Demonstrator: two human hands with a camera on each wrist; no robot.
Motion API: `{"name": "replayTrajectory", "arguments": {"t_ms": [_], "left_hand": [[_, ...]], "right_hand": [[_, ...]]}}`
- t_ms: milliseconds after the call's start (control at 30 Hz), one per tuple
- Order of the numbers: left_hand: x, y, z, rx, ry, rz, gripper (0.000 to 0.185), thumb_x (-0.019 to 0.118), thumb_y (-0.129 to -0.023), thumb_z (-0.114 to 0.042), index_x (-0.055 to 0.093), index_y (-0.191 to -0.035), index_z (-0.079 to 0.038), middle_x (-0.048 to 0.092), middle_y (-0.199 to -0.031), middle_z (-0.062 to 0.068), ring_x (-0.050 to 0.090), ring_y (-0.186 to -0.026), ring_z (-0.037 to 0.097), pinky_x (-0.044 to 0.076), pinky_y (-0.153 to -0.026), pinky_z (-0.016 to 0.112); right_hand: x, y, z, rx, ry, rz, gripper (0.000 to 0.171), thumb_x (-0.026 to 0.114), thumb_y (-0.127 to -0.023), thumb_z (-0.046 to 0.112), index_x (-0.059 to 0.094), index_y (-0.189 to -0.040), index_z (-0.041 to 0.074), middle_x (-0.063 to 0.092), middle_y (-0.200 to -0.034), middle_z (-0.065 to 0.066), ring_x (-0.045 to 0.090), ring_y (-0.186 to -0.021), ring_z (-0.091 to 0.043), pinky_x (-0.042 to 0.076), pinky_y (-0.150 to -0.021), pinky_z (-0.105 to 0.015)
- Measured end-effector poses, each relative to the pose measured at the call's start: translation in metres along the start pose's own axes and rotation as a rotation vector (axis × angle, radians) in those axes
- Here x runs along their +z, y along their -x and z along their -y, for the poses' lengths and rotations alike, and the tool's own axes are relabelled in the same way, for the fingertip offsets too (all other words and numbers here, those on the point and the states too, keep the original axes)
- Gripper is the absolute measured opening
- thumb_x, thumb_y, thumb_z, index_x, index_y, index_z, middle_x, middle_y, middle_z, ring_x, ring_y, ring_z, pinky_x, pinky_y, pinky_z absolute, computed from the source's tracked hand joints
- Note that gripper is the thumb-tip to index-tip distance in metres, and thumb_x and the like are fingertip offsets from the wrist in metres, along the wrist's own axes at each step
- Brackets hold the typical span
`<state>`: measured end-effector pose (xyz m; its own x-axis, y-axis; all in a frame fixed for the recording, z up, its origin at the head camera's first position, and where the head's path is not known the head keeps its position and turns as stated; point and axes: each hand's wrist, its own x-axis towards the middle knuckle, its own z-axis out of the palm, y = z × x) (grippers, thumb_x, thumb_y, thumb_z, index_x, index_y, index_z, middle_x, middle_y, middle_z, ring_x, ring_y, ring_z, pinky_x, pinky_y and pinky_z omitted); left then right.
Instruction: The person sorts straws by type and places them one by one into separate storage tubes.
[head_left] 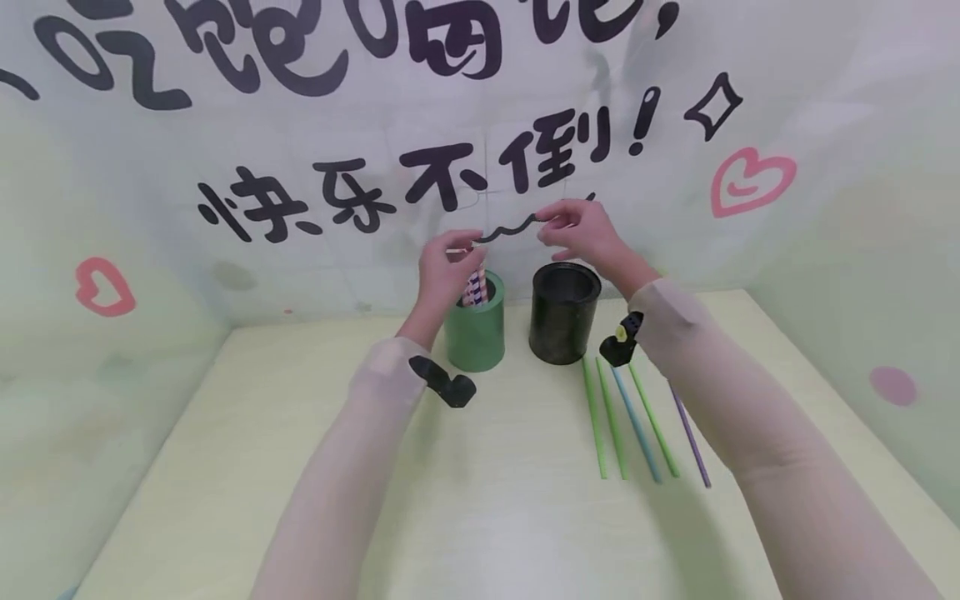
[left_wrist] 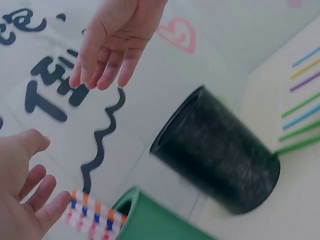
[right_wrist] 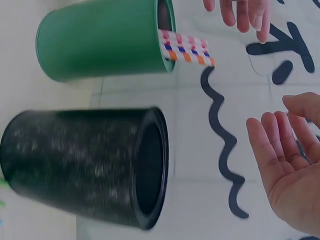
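Hovering with relaxed fingers, nothing held: left hand [head_left: 444,271] near patterned straws [head_left: 475,290] poking from green cup [head_left: 476,339] below it; right hand [head_left: 587,233] above black cup [head_left: 558,327]. Farther below right hand, coloured straws [head_left: 637,425] lying on table [head_left: 510,508]. Behind both hands, lettered wall [head_left: 360,271].

The head camera looked forward and down at the worktop [head_left: 487,508]. Both wrist cameras looked from nearer, with view turned sideways, and shared the green cup [right_wrist: 105,42] and the black cup [left_wrist: 217,155].
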<state>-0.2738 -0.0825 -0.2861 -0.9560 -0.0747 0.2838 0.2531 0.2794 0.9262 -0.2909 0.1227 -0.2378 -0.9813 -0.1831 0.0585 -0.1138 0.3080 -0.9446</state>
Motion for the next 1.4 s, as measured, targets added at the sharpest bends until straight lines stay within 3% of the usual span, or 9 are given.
{"name": "replayTrajectory", "arguments": {"t_ms": [333, 567, 700, 967, 1300, 1400], "left_hand": [[0.041, 0.007, 0.004, -0.066, 0.066, 0.069, 0.031, 0.065, -0.085, -0.014, 0.063, -0.115, -0.005, 0.059, -0.114, 0.015, 0.06, -0.097, 0.024, 0.054, -0.07, 0.031], [0.063, 0.009, 0.015, -0.133, 0.082, 0.019, 0.036, 0.064, -0.085, -0.015, 0.059, -0.12, -0.005, 0.055, -0.121, 0.015, 0.054, -0.108, 0.026, 0.048, -0.086, 0.032], [0.075, 0.012, 0.022, -0.114, 0.07, 0.021, 0.039, 0.063, -0.085, -0.01, 0.056, -0.123, -0.001, 0.053, -0.125, 0.016, 0.049, -0.115, 0.032, 0.042, -0.095, 0.033], [0.096, 0.017, 0.022, -0.118, -0.031, -0.002, 0.042, 0.065, -0.084, -0.01, 0.056, -0.124, -0.003, 0.053, -0.126, 0.013, 0.048, -0.117, 0.029, 0.04, -0.096, 0.032], [0.111, 0.024, 0.022, -0.123, -0.019, -0.01, 0.043, 0.064, -0.083, -0.007, 0.054, -0.125, -0.001, 0.051, -0.129, 0.016, 0.049, -0.116, 0.031, 0.04, -0.097, 0.033], [0.114, 0.025, 0.023, -0.133, -0.015, -0.01, 0.043, 0.063, -0.084, -0.007, 0.054, -0.125, -0.002, 0.05, -0.129, 0.016, 0.048, -0.117, 0.031, 0.04, -0.097, 0.033]], "right_hand": [[-0.042, 0.019, -0.02, 0.013, 0.043, -0.031, 0.031, 0.061, -0.085, 0.004, 0.057, -0.114, -0.003, 0.061, -0.083, -0.003, 0.059, -0.076, -0.013, 0.056, -0.067, -0.034], [-0.067, 0.036, -0.046, 0.039, 0.063, -0.019, 0.032, 0.062, -0.087, 0.01, 0.056, -0.116, -0.002, 0.061, -0.09, -0.01, 0.06, -0.077, -0.012, 0.054, -0.075, -0.04], [-0.079, 0.046, -0.065, 0.061, 0.066, -0.005, 0.034, 0.06, -0.088, 0.011, 0.053, -0.118, -0.003, 0.06, -0.094, -0.012, 0.06, -0.08, -0.011, 0.052, -0.078, -0.042], [-0.105, 0.066, -0.105, 0.114, 0.068, -0.015, 0.04, 0.06, -0.089, 0.014, 0.049, -0.122, -0.005, 0.061, -0.087, 0.001, 0.06, -0.079, -0.009, 0.051, -0.08, -0.042], [-0.142, 0.092, -0.155, 0.189, 0.085, -0.047, 0.045, 0.056, -0.092, 0.016, 0.043, -0.128, -0.008, 0.058, -0.104, -0.01, 0.06, -0.077, -0.001, 0.053, -0.077, -0.035], [-0.152, 0.1, -0.165, 0.206, 0.064, -0.059, 0.044, 0.055, -0.092, 0.014, 0.042, -0.128, -0.008, 0.06, -0.097, -0.002, 0.06, -0.076, 0.0, 0.054, -0.076, -0.034]]}}
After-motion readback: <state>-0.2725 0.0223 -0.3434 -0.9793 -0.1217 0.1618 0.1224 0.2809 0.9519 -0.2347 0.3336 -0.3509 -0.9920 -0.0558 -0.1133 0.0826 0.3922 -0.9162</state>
